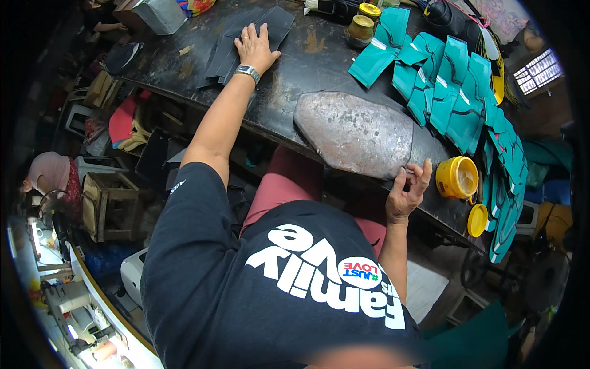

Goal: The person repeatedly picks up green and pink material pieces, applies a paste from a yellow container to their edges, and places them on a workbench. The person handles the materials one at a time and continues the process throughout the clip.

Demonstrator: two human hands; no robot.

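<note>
My left hand [255, 46] lies flat, fingers spread, on a stack of dark grey cut sheets [249, 37] at the far left of the black worktable [295, 80]; a metal watch is on that wrist. My right hand [409, 190] rests at the table's near edge, fingers loosely curled and touching the rim of a flat grey stone slab [353, 132]. It holds nothing. An open yellow glue tub [456, 178] stands just right of that hand.
Several teal cut pieces [452, 92] lie in overlapping rows along the table's right side. A yellow lid [477, 220] sits by the edge. Two lidded glass jars [362, 27] stand at the back. A wooden stool [107, 206] and clutter fill the floor at left.
</note>
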